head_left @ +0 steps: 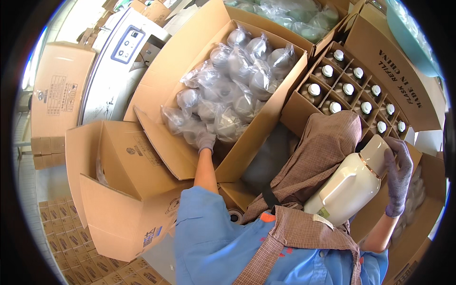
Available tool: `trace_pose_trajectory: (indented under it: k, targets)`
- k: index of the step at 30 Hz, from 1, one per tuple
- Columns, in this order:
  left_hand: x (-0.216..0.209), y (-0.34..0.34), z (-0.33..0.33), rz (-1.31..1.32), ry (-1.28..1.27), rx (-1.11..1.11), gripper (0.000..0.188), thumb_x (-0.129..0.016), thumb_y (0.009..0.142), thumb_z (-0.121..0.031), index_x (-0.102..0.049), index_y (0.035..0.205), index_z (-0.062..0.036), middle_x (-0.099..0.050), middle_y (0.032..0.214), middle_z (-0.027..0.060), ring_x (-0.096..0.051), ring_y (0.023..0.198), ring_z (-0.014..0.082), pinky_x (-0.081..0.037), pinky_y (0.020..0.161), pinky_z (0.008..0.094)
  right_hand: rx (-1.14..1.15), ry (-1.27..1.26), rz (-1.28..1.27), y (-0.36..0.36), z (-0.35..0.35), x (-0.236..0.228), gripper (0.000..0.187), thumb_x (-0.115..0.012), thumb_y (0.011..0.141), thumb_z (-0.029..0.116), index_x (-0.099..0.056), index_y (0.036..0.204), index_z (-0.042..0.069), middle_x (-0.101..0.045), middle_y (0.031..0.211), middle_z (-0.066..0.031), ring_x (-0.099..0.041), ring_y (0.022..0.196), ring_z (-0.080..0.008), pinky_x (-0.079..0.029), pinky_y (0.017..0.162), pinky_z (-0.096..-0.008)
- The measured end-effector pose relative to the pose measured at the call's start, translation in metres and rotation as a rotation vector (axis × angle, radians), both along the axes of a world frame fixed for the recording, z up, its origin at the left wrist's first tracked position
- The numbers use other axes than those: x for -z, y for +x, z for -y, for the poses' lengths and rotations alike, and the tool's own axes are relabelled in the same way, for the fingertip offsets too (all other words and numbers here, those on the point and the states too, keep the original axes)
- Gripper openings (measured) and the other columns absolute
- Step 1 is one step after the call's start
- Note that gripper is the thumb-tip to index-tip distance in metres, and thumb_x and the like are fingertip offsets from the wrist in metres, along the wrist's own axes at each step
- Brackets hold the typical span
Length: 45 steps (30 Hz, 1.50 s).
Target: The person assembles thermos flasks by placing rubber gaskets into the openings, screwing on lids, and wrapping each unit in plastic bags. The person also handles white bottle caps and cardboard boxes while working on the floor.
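My left hand, in a grey glove, reaches into the near corner of a large open cardboard box. Its fingers close on a round grey piece in a clear plastic bag; the fingertips are partly hidden. Several more bagged pieces fill that box. A cream vacuum flask with a side handle leans tilted against my body, its top toward the upper right. My right hand, also gloved, is wrapped round the far side of the flask's cup lid.
A divided carton at the right holds several white-capped bottles. Another open carton stands at the left, beside a white machine with a control panel. A light-blue basin is at the upper right. Small cartons are stacked lower left.
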<state>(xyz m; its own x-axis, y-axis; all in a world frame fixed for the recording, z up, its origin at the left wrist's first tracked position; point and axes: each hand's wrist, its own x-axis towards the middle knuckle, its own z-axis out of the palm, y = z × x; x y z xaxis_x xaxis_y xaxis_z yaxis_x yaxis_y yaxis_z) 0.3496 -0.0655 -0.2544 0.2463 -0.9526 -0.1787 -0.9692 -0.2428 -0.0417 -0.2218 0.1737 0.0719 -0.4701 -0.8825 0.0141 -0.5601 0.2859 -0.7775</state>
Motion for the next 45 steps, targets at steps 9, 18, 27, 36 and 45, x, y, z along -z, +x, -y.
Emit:
trace_pose_trajectory:
  k: [9,18,27,36,45]
  targets:
    - [-0.037,0.059,0.019,-0.978,-0.675,-0.775,0.022,-0.075,0.085,-0.013,-0.06,0.099,-0.0038,-0.063,0.069,0.0073,-0.057,0.052,0.0162,-0.046,0.041,0.0322,0.026,-0.048,-0.071,-0.002,0.005,0.008,0.018,-0.059,0.092,0.007,-0.065,0.104,-0.003,-0.064,0.103,-0.0081,-0.058,0.099,-0.0165,-0.044,0.093,-0.0306]
    - [-0.21,-0.016,0.053,-0.852,-1.318,-0.198,0.019,-0.066,0.093,-0.018,-0.071,0.098,-0.0002,-0.064,0.074,0.0062,-0.057,0.064,0.0161,-0.047,0.057,0.031,-0.023,-0.012,-0.128,-0.001,0.008,-0.002,0.015,-0.06,0.089,0.005,-0.065,0.101,-0.004,-0.064,0.099,-0.0115,-0.061,0.093,-0.0201,-0.047,0.087,-0.0314]
    - [-0.385,-0.313,0.044,-1.65,-0.266,0.539,0.023,-0.06,0.097,-0.02,-0.063,0.107,0.0009,-0.066,0.087,0.0082,-0.067,0.066,0.0171,-0.054,0.055,0.0281,-0.423,-0.245,-0.187,0.002,0.104,-0.036,0.07,-0.08,0.077,0.033,-0.055,0.134,0.003,-0.062,0.123,-0.0194,-0.056,0.121,-0.0334,-0.046,0.1,-0.0398]
    - [-0.388,-0.451,0.03,-1.702,-0.323,0.645,0.051,-0.069,0.092,-0.011,-0.044,0.133,0.0049,-0.063,0.106,0.0134,-0.066,0.089,0.0186,-0.059,0.076,0.0312,-0.153,0.084,0.785,-0.037,0.169,-0.01,0.041,-0.073,0.087,0.034,-0.07,0.093,-0.007,-0.069,0.076,-0.0085,-0.064,0.061,-0.0142,-0.054,0.059,-0.0331]
    - [-0.225,-0.485,-0.023,-1.411,0.141,0.742,0.028,-0.07,0.091,-0.025,-0.066,0.103,0.0011,-0.068,0.087,0.0072,-0.066,0.074,0.0181,-0.055,0.067,0.0311,-0.169,0.048,1.508,-0.112,0.136,0.051,0.037,-0.066,0.093,0.035,-0.06,0.108,0.001,-0.069,0.1,-0.0099,-0.066,0.094,-0.0138,-0.055,0.082,-0.0308]
